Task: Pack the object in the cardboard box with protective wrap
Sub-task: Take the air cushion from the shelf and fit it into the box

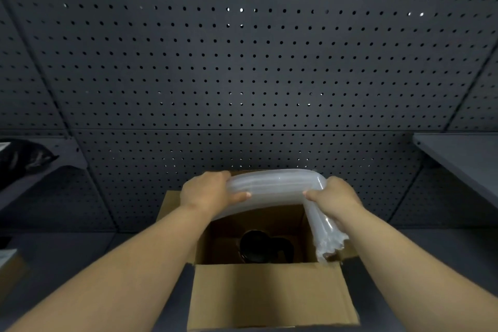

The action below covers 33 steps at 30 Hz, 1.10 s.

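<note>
— What's in the box (269, 294)?

— A dark round object (258, 246) at the bottom of the open box, which stands on the grey surface (431, 264) before a pegboard (242, 62).

— And the wrap (283, 186)?

— Above the opening, folded thick, one end drooping over the box's right edge. The left hand (207, 191) has its grip clamped on the wrap's left end, the right hand (334, 197) on its bend.

No text, label, brand, number or sign could be read anywhere; the plain brown cardboard box (272, 294) bore no print on its near flap; the dark grey perforated pegboard wall (242, 62) carried none either.
</note>
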Motion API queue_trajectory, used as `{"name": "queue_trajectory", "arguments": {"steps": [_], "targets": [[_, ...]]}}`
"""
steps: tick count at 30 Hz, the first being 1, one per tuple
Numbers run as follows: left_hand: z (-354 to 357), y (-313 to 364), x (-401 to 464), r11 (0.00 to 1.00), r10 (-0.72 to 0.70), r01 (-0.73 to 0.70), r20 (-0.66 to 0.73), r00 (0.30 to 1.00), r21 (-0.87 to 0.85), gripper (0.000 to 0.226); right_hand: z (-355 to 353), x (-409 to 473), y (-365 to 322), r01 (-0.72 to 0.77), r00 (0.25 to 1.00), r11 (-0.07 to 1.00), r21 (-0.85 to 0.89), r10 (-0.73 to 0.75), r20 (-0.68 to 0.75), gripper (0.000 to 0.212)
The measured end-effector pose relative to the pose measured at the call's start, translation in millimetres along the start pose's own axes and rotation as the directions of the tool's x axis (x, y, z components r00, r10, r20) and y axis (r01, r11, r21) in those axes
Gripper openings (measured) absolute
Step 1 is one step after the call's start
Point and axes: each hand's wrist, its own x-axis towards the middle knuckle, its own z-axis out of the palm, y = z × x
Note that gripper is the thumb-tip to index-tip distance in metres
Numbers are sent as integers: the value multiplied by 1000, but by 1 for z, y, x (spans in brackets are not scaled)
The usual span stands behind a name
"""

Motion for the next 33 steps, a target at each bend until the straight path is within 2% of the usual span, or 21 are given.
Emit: {"name": "queue_trajectory", "arguments": {"steps": [6, 9, 17, 25, 33], "targets": [[8, 10, 10, 1000, 7, -7, 40, 999, 2, 59, 15, 5, 11, -34, 999, 998, 52, 36, -34, 50], [19, 13, 13, 999, 12, -8, 88, 996, -44, 59, 13, 10, 10, 12, 997, 1000, 12, -11, -72, 42], [40, 7, 26, 1000, 25, -26, 190, 982, 0, 58, 43, 27, 26, 30, 999, 998, 63, -32, 29, 51], [71, 4, 37, 999, 43, -36, 257, 965, -33, 57, 76, 46, 43, 49, 999, 990, -130, -50, -4, 52], [101, 3, 43, 997, 13, 8, 268, 963, -76, 64, 103, 59, 52, 48, 994, 979, -197, -66, -87, 53]]}}
